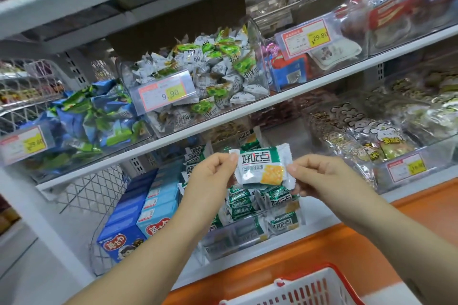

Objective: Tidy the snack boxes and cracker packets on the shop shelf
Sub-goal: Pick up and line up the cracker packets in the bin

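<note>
Head view, cracker packet (261,166) between both hands, left hand (210,176) and right hand (319,173) pinching its ends

The packet (261,166) is green and white with a yellow square. The boxes (128,208) are blue. The basket (297,292) is white, rimmed red.

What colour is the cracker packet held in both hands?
Green and white cracker packet with a yellow cracker picture; head view.

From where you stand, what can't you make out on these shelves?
Head view only:
- Stacked green packets: partly hidden behind the cracker packet pinched by the left hand and right hand.
- Far-left price tag: figures blurred.
- Red basket: cut off by the bottom edge.
</note>
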`<state>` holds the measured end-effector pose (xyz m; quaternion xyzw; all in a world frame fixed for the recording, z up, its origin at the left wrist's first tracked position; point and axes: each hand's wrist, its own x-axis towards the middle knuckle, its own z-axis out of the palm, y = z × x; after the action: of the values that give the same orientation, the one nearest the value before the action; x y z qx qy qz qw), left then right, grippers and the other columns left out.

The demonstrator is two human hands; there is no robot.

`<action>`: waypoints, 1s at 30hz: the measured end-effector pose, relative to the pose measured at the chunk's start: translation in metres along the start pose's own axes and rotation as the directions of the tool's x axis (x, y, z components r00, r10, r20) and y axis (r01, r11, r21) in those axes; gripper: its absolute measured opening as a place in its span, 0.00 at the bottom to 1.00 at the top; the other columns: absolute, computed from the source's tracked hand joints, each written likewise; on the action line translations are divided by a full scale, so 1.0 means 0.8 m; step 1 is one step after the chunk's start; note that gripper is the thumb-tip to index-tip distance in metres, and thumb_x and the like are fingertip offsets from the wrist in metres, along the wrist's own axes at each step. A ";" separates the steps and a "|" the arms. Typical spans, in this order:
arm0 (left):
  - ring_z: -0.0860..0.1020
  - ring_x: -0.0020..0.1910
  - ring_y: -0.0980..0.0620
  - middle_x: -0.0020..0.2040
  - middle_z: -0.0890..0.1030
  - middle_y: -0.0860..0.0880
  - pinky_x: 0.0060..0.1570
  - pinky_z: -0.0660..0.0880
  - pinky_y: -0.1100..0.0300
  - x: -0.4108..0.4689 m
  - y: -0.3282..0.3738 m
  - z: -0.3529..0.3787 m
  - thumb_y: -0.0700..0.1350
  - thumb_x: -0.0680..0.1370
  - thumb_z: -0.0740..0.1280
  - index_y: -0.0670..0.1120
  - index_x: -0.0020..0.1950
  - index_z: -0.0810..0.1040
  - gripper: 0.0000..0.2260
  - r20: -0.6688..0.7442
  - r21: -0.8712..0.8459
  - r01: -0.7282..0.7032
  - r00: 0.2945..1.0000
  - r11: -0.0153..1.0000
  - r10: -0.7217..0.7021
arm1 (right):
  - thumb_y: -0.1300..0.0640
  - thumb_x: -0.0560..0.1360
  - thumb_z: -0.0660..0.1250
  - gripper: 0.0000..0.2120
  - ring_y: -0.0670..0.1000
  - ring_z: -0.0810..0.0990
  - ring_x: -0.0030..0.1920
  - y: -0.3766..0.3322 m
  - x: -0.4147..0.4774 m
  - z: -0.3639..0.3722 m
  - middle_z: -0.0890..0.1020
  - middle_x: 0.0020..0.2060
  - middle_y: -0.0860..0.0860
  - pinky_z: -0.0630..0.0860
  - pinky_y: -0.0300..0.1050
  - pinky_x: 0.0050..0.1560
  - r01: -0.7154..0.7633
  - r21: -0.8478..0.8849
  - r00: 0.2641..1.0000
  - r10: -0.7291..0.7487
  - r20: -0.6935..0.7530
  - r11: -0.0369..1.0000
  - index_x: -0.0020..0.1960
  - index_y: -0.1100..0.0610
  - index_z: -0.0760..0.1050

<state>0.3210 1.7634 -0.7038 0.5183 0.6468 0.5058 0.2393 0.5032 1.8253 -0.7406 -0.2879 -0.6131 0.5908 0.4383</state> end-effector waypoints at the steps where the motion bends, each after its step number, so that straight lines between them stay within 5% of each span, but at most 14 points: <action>1: 0.73 0.39 0.49 0.42 0.81 0.41 0.47 0.72 0.52 0.001 0.000 0.001 0.51 0.79 0.63 0.46 0.44 0.82 0.12 0.027 -0.061 0.063 0.998 0.996 -0.061 | 0.59 0.76 0.65 0.09 0.45 0.76 0.29 -0.001 0.000 0.001 0.76 0.24 0.49 0.74 0.38 0.38 -0.037 0.046 0.999 0.037 -0.007 0.998 0.37 0.59 0.77; 7: 0.79 0.31 0.56 0.39 0.82 0.50 0.53 0.77 0.54 -0.004 0.002 -0.001 0.46 0.67 0.69 0.45 0.50 0.80 0.13 0.297 -0.369 0.374 0.915 0.851 -0.273 | 0.62 0.75 0.65 0.06 0.44 0.76 0.26 0.000 0.004 -0.002 0.74 0.22 0.48 0.75 0.33 0.32 -0.206 0.316 0.976 0.217 -0.002 0.926 0.39 0.60 0.75; 14: 0.82 0.28 0.54 0.37 0.83 0.43 0.43 0.82 0.54 -0.003 -0.001 -0.013 0.37 0.63 0.70 0.39 0.57 0.78 0.22 0.321 -0.482 0.511 0.859 0.712 -0.399 | 0.63 0.70 0.67 0.03 0.45 0.76 0.23 0.000 0.008 -0.005 0.77 0.25 0.53 0.72 0.33 0.22 -0.392 0.559 0.908 0.406 0.107 0.731 0.39 0.61 0.73; 19: 0.82 0.28 0.53 0.40 0.82 0.42 0.38 0.82 0.55 -0.004 0.001 -0.018 0.36 0.63 0.70 0.38 0.59 0.77 0.23 0.330 -0.493 0.533 0.846 0.687 -0.419 | 0.63 0.67 0.68 0.04 0.45 0.75 0.22 -0.001 0.007 -0.001 0.76 0.24 0.53 0.72 0.33 0.21 -0.426 0.565 0.892 0.432 0.133 0.706 0.36 0.61 0.73; 23: 0.82 0.30 0.54 0.48 0.81 0.39 0.41 0.82 0.57 -0.004 -0.002 -0.024 0.38 0.66 0.70 0.40 0.60 0.77 0.22 0.322 -0.439 0.498 0.864 0.748 -0.387 | 0.63 0.75 0.65 0.05 0.43 0.72 0.21 -0.002 0.007 -0.006 0.76 0.24 0.52 0.70 0.32 0.21 -0.398 0.388 0.915 0.389 0.106 0.831 0.41 0.63 0.74; 27: 0.76 0.29 0.59 0.34 0.80 0.53 0.40 0.77 0.66 -0.003 -0.004 -0.024 0.37 0.76 0.67 0.46 0.53 0.78 0.08 0.226 -0.087 0.246 0.949 0.965 -0.221 | 0.60 0.77 0.64 0.09 0.44 0.66 0.20 -0.003 0.006 -0.009 0.73 0.21 0.49 0.66 0.34 0.25 -0.264 0.057 0.964 0.261 0.048 0.963 0.38 0.58 0.73; 30: 0.79 0.30 0.56 0.36 0.81 0.52 0.37 0.77 0.66 -0.004 -0.006 -0.023 0.36 0.76 0.67 0.44 0.47 0.79 0.04 0.182 -0.089 0.160 0.973 0.983 -0.142 | 0.59 0.78 0.63 0.07 0.45 0.73 0.22 -0.006 0.004 -0.006 0.79 0.25 0.51 0.71 0.33 0.27 -0.224 0.093 0.974 0.221 0.046 0.970 0.41 0.58 0.74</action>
<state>0.3048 1.7531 -0.7020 0.4971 0.6338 0.4712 0.3594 0.5068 1.8294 -0.7357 -0.3224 -0.5551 0.6705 0.3720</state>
